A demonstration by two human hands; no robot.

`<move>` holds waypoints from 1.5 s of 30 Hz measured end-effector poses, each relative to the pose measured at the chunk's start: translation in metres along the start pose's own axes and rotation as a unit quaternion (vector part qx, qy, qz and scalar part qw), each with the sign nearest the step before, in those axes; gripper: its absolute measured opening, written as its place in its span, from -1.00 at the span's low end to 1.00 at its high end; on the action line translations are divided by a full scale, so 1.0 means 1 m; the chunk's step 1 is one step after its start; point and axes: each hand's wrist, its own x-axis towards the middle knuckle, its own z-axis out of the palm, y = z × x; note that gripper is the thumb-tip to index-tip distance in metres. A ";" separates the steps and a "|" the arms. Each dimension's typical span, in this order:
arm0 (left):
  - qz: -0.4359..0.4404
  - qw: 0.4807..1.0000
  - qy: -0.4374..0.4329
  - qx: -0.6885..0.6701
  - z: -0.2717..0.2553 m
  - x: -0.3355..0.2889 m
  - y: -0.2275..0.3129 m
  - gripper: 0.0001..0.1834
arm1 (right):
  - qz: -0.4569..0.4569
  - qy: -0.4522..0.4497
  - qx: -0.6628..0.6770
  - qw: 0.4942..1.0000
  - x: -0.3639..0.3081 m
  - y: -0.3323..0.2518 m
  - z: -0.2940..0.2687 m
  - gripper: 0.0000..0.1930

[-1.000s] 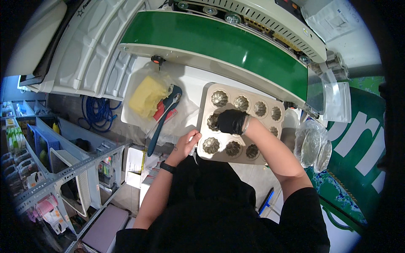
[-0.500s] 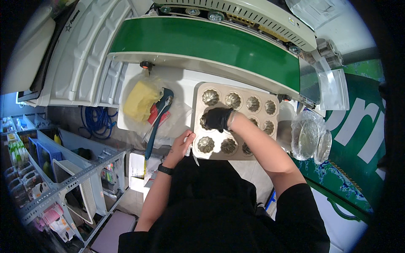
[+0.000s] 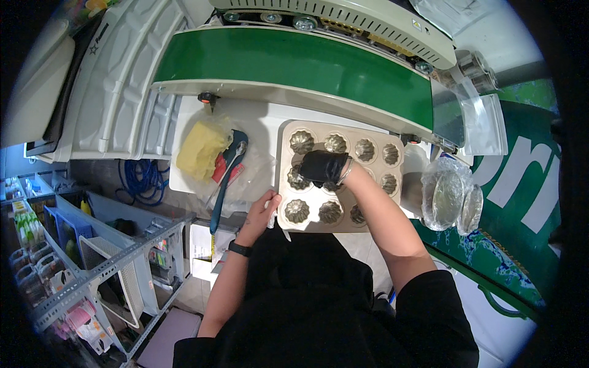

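A beige baking pan [image 3: 314, 204] with rows of fluted cups lies in front of me. Its near left edge is gripped by my bare left hand [image 3: 262, 210], fingers closed on the rim, with a bit of white material below them. My right hand [image 3: 323, 168], in a black glove, is over the middle row. Its bunched fingers reach down beside the leftmost fluted cup [image 3: 298, 178] of that row and cover most of the neighbouring one. The fingertips are hard to make out against the dark glove, and whatever they may hold is hidden.
Left of the pan, a yellow block in clear wrap [image 3: 201, 151], a blue-handled spatula [image 3: 219, 205] and a metal spoon [image 3: 235, 153] lie on plastic. A green-fronted machine [image 3: 294, 70] spans the back. Wrapped round containers [image 3: 446, 196] stand right; a metal shelf rack [image 3: 132, 245] is lower left.
My right hand has shifted a little to the right within the middle row, showing more of the leftmost cup. My left hand keeps its hold on the pan's edge.
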 end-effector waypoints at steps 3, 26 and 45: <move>0.006 1.000 -0.010 0.012 0.000 0.001 0.002 -0.78 | 0.015 0.006 0.138 0.990 0.001 -0.003 0.026 -0.88; 0.008 0.999 -0.010 0.043 -0.001 0.000 0.006 -0.76 | 0.100 -0.010 0.033 0.994 -0.012 -0.010 -0.014 -0.86; 0.005 0.999 0.002 0.049 -0.002 -0.002 0.003 -0.73 | -0.032 -0.134 0.027 0.990 0.026 0.010 0.013 -0.90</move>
